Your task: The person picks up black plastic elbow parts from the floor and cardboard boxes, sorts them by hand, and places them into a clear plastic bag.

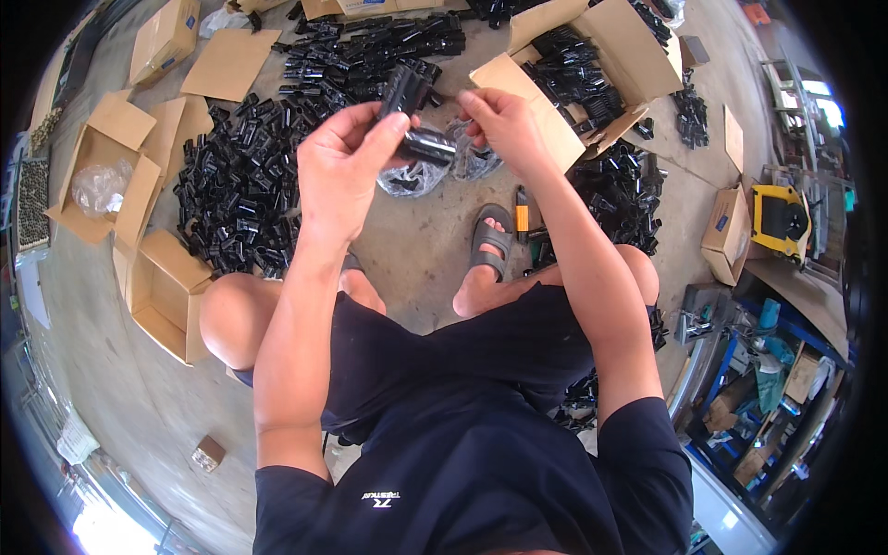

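A glossy black tube-shaped fitting [428,146] with a branch angled upward is gripped between the thumb and fingers of my left hand [340,159]. Just right of it, apart from the fitting, my right hand [507,128] has thumb and forefinger pinched together; whatever they hold, if anything, is too small to make out. Beneath both hands, clear plastic bags [412,178] with dark contents lie on the floor. A large heap of similar black fittings [242,176] spreads to the left, and more fittings [375,46] are stacked farther off.
An open cardboard box [638,51] full of black fittings stands at the far right. Empty-looking open boxes [165,287] line the left. Near my sandalled foot [488,240] lies a yellow-and-black object [522,215]. A cluttered blue rack [717,379] stands at right.
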The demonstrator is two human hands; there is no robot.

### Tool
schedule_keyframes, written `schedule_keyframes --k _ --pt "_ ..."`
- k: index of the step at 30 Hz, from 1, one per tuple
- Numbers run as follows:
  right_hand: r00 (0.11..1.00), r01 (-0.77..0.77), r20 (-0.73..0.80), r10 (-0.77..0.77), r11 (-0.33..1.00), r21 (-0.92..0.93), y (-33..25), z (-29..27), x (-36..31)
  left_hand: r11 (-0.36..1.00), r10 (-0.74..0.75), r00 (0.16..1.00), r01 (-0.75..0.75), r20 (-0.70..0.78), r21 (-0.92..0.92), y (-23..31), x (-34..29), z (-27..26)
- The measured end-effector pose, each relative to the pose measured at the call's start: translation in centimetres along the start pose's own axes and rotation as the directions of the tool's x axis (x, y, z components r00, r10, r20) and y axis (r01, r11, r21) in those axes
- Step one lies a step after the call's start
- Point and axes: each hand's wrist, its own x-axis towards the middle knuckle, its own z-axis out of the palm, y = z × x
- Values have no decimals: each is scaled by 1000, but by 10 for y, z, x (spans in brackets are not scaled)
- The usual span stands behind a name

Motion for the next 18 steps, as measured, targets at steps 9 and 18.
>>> schedule_keyframes --k 9,18 --pt "974 183 224 -19 647 -740 156 110 29 998 46 983 -51 -176 -24 13 -4 -19" --pt "862 466 342 -373 319 -825 295 162 45 999 34 978 -26 -207 41 18 -11 -28"
